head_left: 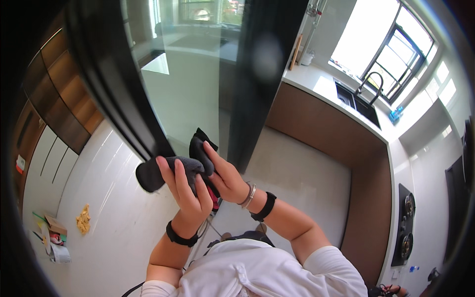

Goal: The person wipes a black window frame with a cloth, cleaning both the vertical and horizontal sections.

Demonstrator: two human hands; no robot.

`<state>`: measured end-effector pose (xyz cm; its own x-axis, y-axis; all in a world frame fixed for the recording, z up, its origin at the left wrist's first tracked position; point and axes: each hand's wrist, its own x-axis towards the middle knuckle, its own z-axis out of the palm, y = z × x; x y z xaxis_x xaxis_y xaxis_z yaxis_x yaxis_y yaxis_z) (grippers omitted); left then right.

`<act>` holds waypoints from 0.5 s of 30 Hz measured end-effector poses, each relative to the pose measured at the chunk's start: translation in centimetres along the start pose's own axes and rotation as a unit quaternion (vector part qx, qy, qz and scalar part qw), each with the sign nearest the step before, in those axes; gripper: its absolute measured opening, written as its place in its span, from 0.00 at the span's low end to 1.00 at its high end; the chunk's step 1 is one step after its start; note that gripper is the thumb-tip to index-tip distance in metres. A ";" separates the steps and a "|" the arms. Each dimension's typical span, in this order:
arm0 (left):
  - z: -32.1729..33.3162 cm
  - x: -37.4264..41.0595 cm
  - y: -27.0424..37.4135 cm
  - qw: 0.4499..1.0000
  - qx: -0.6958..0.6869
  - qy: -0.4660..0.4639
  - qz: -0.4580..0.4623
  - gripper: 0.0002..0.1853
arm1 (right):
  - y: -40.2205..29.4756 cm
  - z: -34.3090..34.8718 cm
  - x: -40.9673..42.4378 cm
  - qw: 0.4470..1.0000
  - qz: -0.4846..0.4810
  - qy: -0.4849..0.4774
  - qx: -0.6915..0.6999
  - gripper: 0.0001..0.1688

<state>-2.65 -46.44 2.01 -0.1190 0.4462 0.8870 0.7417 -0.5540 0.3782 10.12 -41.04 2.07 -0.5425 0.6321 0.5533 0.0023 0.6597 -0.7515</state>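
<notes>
My left hand (190, 193) grips a dark grey and black fabric piece (187, 163), perhaps a cloth or a glove. One black rounded end of it sticks out to the left of my fingers. My right hand (229, 179) pinches the folded upper part of the same fabric, its thumb and fingers close to my left hand. Just beyond both hands stands a dark-framed glass door panel (178, 100). A red item (213, 199) shows partly beneath my hands; its kind is hidden.
A brown-fronted counter (315, 107) with a black sink (356, 102) and a gas hob (405, 226) runs along the right. A crumpled yellow cloth (83, 219) lies on the pale floor. Boxes and packets (55, 237) sit at far left. Another person's hand (394, 289) shows at bottom right.
</notes>
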 end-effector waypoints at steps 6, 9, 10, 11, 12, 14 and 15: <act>0.1 1.3 1.6 0.994 -0.050 -0.016 0.097 0.24 | -0.9 -1.6 -2.8 0.983 0.004 0.151 -0.105 0.39; 2.5 2.5 1.5 0.991 -0.102 -0.044 0.073 0.24 | -0.9 -3.7 -4.3 0.960 0.028 0.235 -0.150 0.34; 3.5 2.9 1.5 0.989 -0.118 -0.042 0.074 0.24 | -0.6 -4.5 -5.0 0.951 0.039 0.264 -0.154 0.33; 4.4 3.1 1.3 0.988 -0.123 -0.041 0.080 0.24 | -0.1 -5.3 -5.6 0.942 0.049 0.294 -0.158 0.33; 5.1 3.3 0.9 0.987 -0.127 -0.040 0.085 0.24 | 0.6 -6.1 -6.1 0.930 0.046 0.330 -0.156 0.32; 6.4 3.7 0.1 0.987 -0.125 -0.032 0.100 0.25 | 0.3 -7.5 -7.2 0.904 0.089 0.375 -0.187 0.32; 7.0 3.9 -0.4 0.985 -0.127 -0.035 0.108 0.25 | 0.1 -8.2 -7.8 0.890 0.109 0.396 -0.201 0.32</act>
<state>1.23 -39.57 3.53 0.0763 0.3404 0.9372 0.5543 -0.7958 0.2439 21.27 -42.52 0.63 0.2682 0.7461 0.6094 0.4208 0.4783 -0.7708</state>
